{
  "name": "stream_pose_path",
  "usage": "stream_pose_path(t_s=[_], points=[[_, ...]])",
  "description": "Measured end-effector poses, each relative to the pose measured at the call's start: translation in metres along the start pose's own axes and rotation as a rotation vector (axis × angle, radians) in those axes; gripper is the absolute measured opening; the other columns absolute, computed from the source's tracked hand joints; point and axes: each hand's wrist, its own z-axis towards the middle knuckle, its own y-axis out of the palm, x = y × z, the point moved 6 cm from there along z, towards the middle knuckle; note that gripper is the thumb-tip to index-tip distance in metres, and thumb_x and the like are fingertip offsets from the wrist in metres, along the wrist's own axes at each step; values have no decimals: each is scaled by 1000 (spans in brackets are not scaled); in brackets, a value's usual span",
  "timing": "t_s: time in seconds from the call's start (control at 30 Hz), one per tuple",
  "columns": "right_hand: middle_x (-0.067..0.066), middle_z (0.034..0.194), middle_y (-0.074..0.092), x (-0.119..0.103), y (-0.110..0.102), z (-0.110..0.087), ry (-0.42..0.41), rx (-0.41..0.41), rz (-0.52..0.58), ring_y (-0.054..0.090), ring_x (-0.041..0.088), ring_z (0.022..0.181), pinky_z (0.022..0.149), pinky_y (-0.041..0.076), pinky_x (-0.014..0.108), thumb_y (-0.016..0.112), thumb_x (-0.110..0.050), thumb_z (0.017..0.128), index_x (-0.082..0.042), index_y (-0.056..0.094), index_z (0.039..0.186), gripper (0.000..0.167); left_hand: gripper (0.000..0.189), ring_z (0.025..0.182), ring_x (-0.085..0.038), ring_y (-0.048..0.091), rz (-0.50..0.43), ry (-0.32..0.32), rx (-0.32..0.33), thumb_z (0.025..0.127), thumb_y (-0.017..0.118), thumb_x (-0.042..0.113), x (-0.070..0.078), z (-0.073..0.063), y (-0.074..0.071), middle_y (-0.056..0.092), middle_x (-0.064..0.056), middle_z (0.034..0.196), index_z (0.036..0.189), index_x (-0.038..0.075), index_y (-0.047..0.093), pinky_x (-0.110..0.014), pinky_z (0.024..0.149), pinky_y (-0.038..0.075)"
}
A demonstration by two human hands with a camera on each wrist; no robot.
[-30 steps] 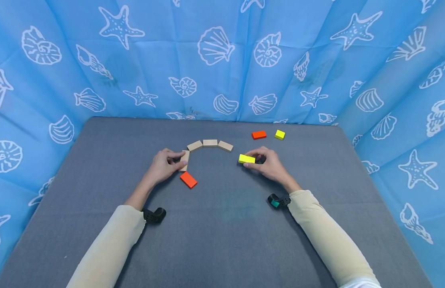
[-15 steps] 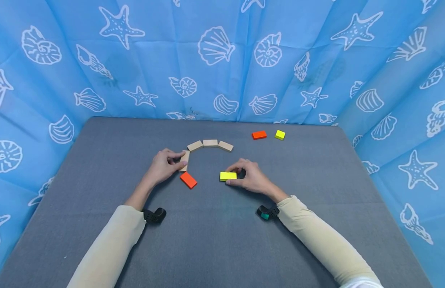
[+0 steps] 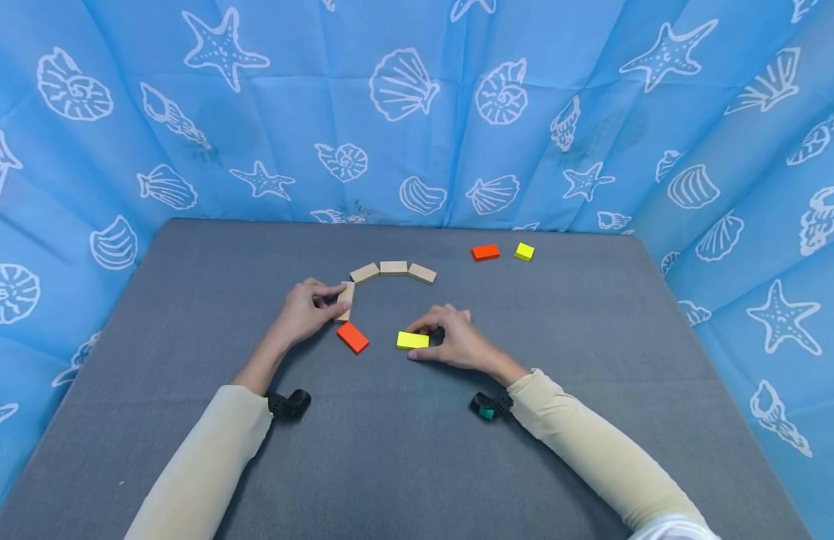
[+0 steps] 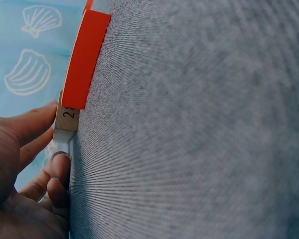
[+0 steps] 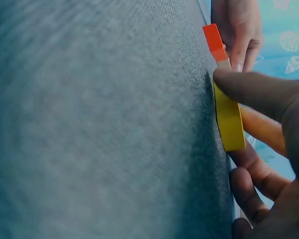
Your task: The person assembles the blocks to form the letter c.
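Observation:
At the left end of an arc of plain wooden blocks, my left hand (image 3: 307, 309) pinches one wooden block (image 3: 346, 294) between thumb and fingers. Printed digits show on a wooden block (image 4: 67, 117) in the left wrist view, partly behind an orange-red block (image 4: 84, 59). That orange-red block (image 3: 352, 337) lies flat and slanted at the near end of the pinched one. To its right, my right hand (image 3: 454, 339) grips a yellow block (image 3: 412, 340) by its long sides, low over the grey table. In the right wrist view the thumb lies along the yellow block (image 5: 230, 122).
Three more wooden blocks (image 3: 393, 268) continue the arc at the back. Further right lie another orange-red block (image 3: 485, 253) and a small yellow block (image 3: 524, 252). A blue shell-print curtain (image 3: 417, 135) hangs behind the grey table (image 3: 417, 465).
My right hand has carried the yellow block left and nearer to me, towards the slanted orange-red block, slowing in the last half second. The left hand stays on the wooden block.

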Motion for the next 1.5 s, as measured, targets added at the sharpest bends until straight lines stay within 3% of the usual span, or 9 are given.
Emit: stream_pose_path(t_s=[0.2, 0.53, 1.5], points=[[-9, 98, 64, -3, 6, 1, -2, -67, 2, 49, 16, 94, 82, 21, 44, 86, -24, 84, -18, 77, 120, 38, 44, 75, -23, 52, 2, -13, -3, 95, 75, 22, -2, 0, 0, 59, -18, 108, 136, 9, 66, -35, 64, 43], [-11, 100, 64, -13, 16, 11, -26, -103, 11, 48, 15, 95, 82, 21, 44, 86, -28, 84, -21, 78, 119, 37, 45, 77, -24, 52, 21, -38, 3, 95, 75, 24, -4, 0, 0, 58, -16, 108, 137, 10, 65, -33, 65, 43], [-15, 87, 60, -24, 30, 23, -22, -91, -9, 45, 18, 86, 83, 16, 46, 89, -36, 80, -26, 79, 113, 36, 45, 77, -24, 52, 18, -24, 2, 95, 75, 22, -2, 1, 1, 59, -16, 108, 136, 9, 66, -34, 66, 43]])
